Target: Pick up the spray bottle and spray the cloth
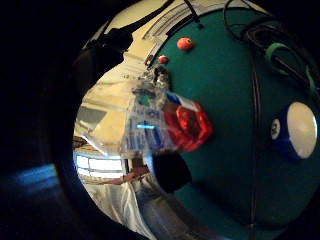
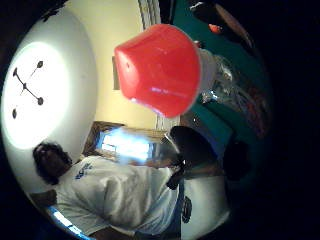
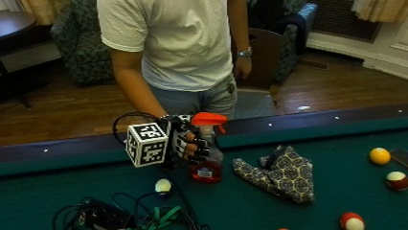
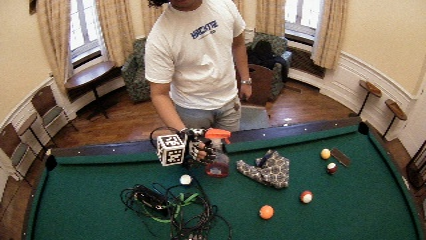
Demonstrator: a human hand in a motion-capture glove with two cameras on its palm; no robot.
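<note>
Gloved right hand [image 3: 190, 143] with fingers curled round spray bottle [image 3: 207, 163] (label unreadable); patterned cloth [image 3: 279, 172] nearby

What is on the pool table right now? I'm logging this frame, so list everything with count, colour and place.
Bottle: one, clear with orange-red head and red liquid, upright near the rail.
Cloth: one, dark patterned, crumpled beside the bottle.
Balls: five; pale by the cables, yellow, red-and-white and, orange.
Cables: one tangle, black and green, near corner.
Table: green felt.
Right hand: black glove, grips the bottle.
</note>
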